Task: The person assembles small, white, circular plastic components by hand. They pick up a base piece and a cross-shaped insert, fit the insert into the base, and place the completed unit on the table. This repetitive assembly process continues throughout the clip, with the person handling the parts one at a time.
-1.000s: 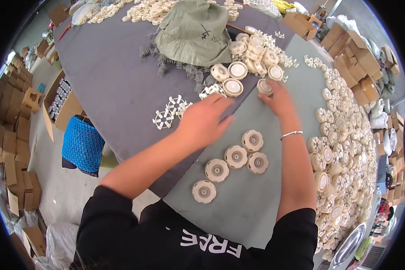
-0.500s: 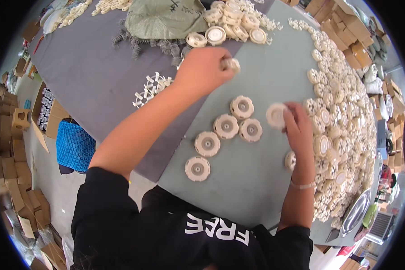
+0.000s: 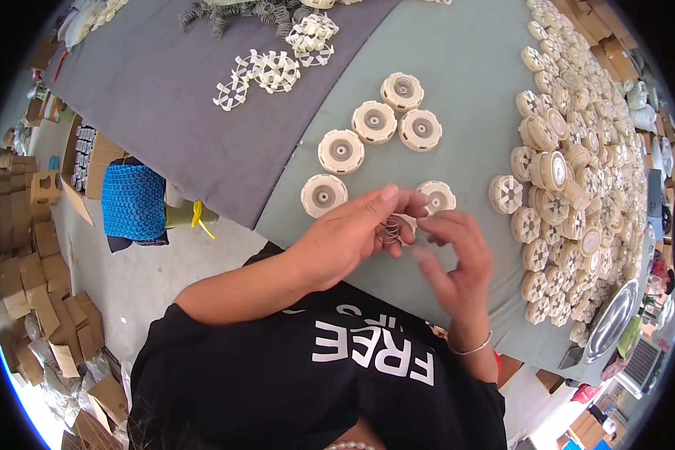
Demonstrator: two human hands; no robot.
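My left hand (image 3: pixel 349 229) is closed round a metal coil spring (image 3: pixel 388 230), held above the front of the green-grey table. My right hand (image 3: pixel 457 259) is just beside it, fingers curved and apart, with nothing seen in them. Behind my fingertips lies a cream round housing (image 3: pixel 436 196), partly hidden by them. Several similar housings lie further off with their hollow side up, one (image 3: pixel 324 196) close to my left hand and another (image 3: pixel 402 91) at the far end of the group.
A big heap of cream wheel-like parts (image 3: pixel 559 191) covers the table's right side, with one part (image 3: pixel 505 194) at its near edge. White ring-shaped clips (image 3: pixel 275 71) lie on the dark grey cloth (image 3: pixel 202 112), below tangled springs (image 3: pixel 266 10). A metal tray (image 3: pixel 611 321) sits at right.
My left hand has come back from the far pile and now holds a spring. My right hand has let go of its disc and moved near the left. The view has shifted toward me.
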